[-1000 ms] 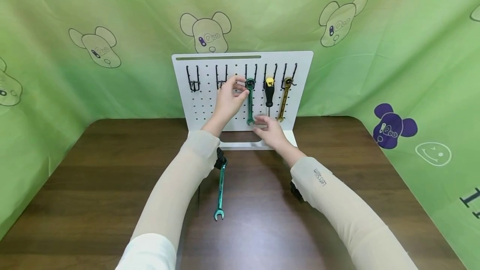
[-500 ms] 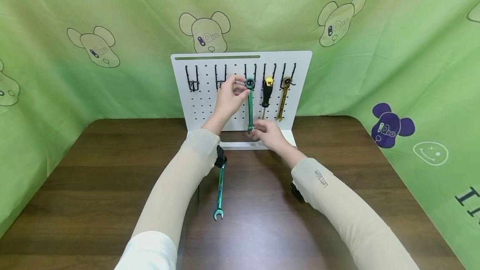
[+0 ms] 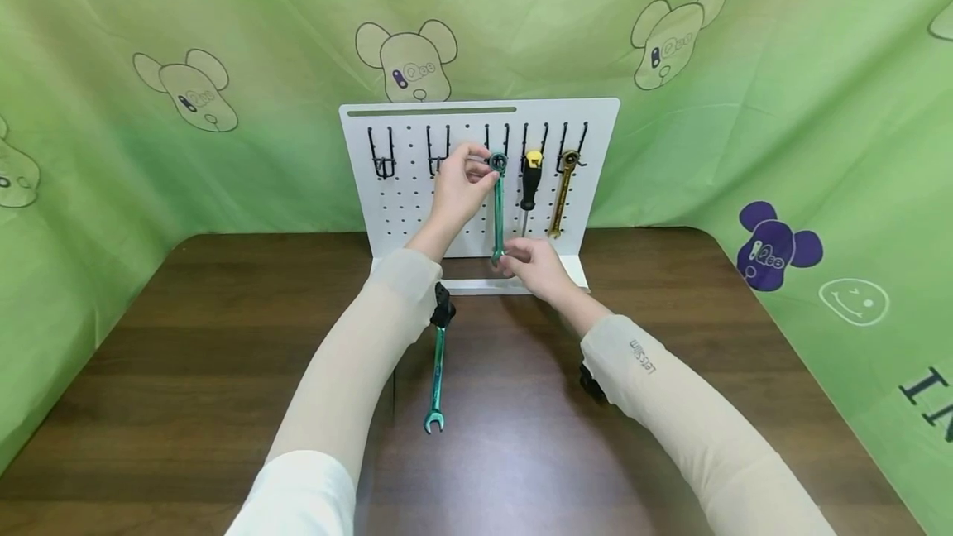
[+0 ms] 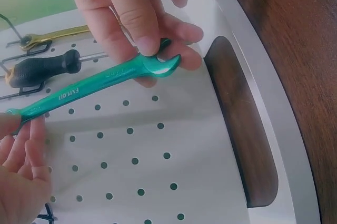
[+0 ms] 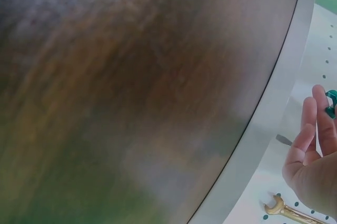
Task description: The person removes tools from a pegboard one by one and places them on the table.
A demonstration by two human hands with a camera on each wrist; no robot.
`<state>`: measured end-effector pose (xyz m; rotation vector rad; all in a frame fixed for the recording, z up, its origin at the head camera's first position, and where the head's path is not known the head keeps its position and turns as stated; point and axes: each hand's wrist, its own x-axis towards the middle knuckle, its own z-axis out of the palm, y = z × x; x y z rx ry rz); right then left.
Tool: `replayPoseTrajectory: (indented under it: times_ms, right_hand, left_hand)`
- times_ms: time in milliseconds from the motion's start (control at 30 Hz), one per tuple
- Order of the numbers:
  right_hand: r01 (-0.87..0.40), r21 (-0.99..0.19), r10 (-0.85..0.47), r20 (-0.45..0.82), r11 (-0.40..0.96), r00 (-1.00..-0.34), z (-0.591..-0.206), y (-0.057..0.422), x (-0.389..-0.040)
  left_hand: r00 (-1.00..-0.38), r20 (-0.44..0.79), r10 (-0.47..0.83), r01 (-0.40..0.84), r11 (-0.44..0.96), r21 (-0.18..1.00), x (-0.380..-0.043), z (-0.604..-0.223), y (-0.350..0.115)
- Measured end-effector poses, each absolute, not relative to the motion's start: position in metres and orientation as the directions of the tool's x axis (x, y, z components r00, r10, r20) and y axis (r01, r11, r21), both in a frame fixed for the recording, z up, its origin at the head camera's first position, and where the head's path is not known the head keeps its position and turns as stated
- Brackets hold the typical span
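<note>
A green ratchet wrench (image 3: 499,213) hangs upright in front of the white pegboard (image 3: 405,209), ring end up. My left hand (image 3: 460,187) pinches it just below the ring, thumb in front. At its lower, open end, my right hand (image 3: 538,268) pinches the jaw between thumb and fingers. The left wrist view shows the wrench (image 4: 89,88) spanning both hands, with the right thumb pressed on the open end. In the right wrist view only the tip of the wrench (image 5: 331,110) shows beside the right fingers.
Right of the green wrench, a black-and-yellow screwdriver (image 3: 531,180) and a gold wrench (image 3: 563,195) hang on hooks. Two black double hooks (image 3: 382,157) are at the board's left. A second green wrench (image 3: 438,379) lies on the brown table (image 3: 260,337), partly behind the left wrist.
My right hand has closed on the wrench's lower end, and that end has come outward from the board. The screwdriver's tip has swung left. The left hand has moved slightly right.
</note>
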<state>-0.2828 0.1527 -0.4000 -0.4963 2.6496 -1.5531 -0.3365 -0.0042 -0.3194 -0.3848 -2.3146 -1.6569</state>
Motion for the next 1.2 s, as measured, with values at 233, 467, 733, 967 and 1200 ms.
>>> replayPoseTrajectory:
  times_ms: [233,467,733,967,1200]
  right_hand:
    - [-0.264,-0.845,-0.293,0.135,0.465,-0.946,-0.398,0.155,-0.280]
    - [-0.268,-0.841,-0.288,0.141,0.470,-0.947,-0.396,0.157,-0.279]
    - [-0.279,-0.839,-0.284,0.157,0.466,-0.946,-0.395,0.159,-0.275]
    - [-0.295,-0.839,-0.295,0.170,0.458,-0.940,-0.393,0.159,-0.270]
    - [-0.288,-0.846,-0.295,0.164,0.449,-0.941,-0.392,0.159,-0.267]
  left_hand:
    - [-0.926,0.372,0.068,0.374,0.303,0.876,-0.333,-0.317,-0.006]
    - [-0.924,0.375,0.076,0.380,0.294,0.877,-0.332,-0.316,-0.006]
    - [-0.933,0.352,0.069,0.358,0.254,0.898,-0.329,-0.314,-0.007]
    - [-0.932,0.353,0.078,0.361,0.249,0.899,-0.326,-0.313,-0.010]
    - [-0.932,0.351,0.094,0.364,0.249,0.898,-0.323,-0.310,-0.009]
